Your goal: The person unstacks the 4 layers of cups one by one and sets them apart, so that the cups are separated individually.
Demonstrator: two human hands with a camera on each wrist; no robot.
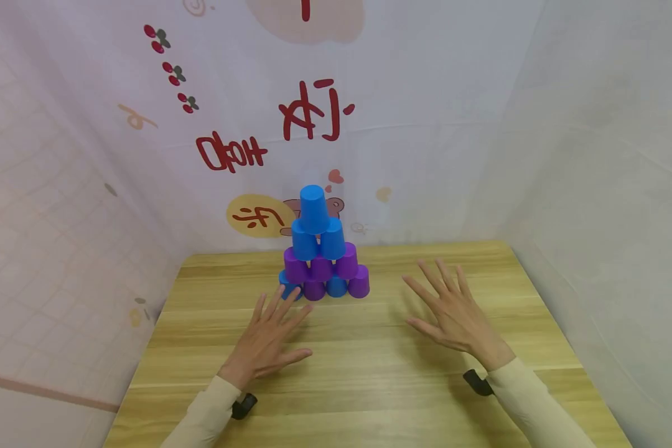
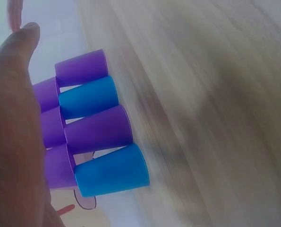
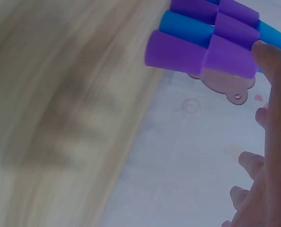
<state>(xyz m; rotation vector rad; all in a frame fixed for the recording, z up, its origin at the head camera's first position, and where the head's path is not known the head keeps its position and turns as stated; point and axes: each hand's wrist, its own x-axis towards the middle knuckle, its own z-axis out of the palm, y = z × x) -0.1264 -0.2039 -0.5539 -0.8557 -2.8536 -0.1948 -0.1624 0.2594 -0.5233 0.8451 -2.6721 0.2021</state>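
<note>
A pyramid of upside-down plastic cups stands near the back of the table. Its bottom row mixes blue and purple cups, with a purple cup at the right end. Above come three purple cups, then two blue cups, and a single blue cup on top. My left hand is spread over the table in front of the pyramid, its fingertips overlapping the lower left blue cup in the head view. To the right of the stack, my right hand is spread too, holding nothing.
The wooden table meets a white printed curtain along its back edge. More pale cloth hangs at the left and right sides. A dark band is worn at the right wrist, another at the left.
</note>
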